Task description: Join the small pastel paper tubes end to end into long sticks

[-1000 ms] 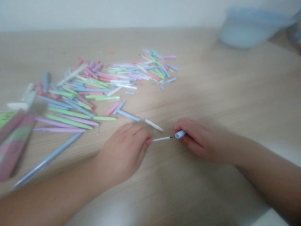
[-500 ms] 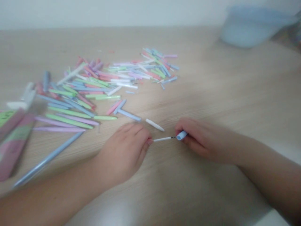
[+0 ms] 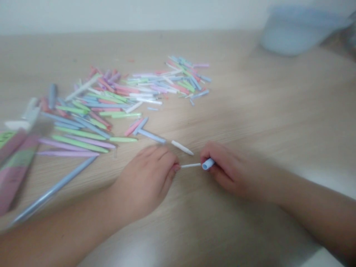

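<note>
My left hand (image 3: 148, 174) is closed, pinching one end of a thin white pen refill (image 3: 190, 165) that points to the right. In my right hand (image 3: 232, 168), also closed, is a light blue pen tube (image 3: 208, 163) with its hollow end facing left and toward me. The refill's right end reaches my right fingertips; whether they grip it cannot be made out. Just beyond the refill, a white tapered pen piece (image 3: 182, 147) lies on the table. A blue pen piece (image 3: 151, 136) rests behind my left hand.
Many coloured pen parts (image 3: 119, 98) are heaped at the left and back of the wooden table (image 3: 264, 111). A long blue stick (image 3: 55, 191) lies beside my left forearm, near a pink and green block (image 3: 20, 170). A blue container (image 3: 294, 33) stands back right.
My right hand has shifted slightly left with the blue tube, closing up to the refill. The refill's dark tip, visible before, is now hidden. My left hand has barely moved.
</note>
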The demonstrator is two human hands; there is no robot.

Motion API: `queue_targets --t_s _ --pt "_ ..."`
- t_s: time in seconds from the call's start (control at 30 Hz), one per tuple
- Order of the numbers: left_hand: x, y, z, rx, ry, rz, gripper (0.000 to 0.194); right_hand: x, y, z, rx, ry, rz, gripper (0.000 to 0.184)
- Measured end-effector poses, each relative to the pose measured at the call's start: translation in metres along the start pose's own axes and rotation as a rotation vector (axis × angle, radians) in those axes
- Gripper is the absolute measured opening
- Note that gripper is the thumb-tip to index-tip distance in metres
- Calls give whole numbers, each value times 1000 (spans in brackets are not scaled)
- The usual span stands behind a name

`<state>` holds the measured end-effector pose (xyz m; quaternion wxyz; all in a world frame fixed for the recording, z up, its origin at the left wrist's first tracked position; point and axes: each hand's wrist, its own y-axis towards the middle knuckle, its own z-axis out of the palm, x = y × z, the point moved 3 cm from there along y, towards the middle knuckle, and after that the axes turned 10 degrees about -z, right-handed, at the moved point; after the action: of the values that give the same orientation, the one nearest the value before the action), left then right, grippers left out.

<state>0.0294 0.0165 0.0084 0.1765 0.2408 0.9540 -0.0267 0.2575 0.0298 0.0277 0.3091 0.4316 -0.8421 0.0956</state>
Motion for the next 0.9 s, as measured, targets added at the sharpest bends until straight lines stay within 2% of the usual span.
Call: queue_targets --t_s 0.13,0.33,0.63,0.9 --pt "1 -1 0 -11 -6 9 27 1 -2 1 -63 40 47 8" --pt "1 -2 -1 -14 -27 11 26 -1 -5 -15 -158 37 109 13" --pt "2 -2 -1 -18 -11 15 27 -2 -5 -15 -47 26 89 15" --pt "2 -3 -1 1 -21 5 27 -1 -3 -15 -35 -1 64 6"
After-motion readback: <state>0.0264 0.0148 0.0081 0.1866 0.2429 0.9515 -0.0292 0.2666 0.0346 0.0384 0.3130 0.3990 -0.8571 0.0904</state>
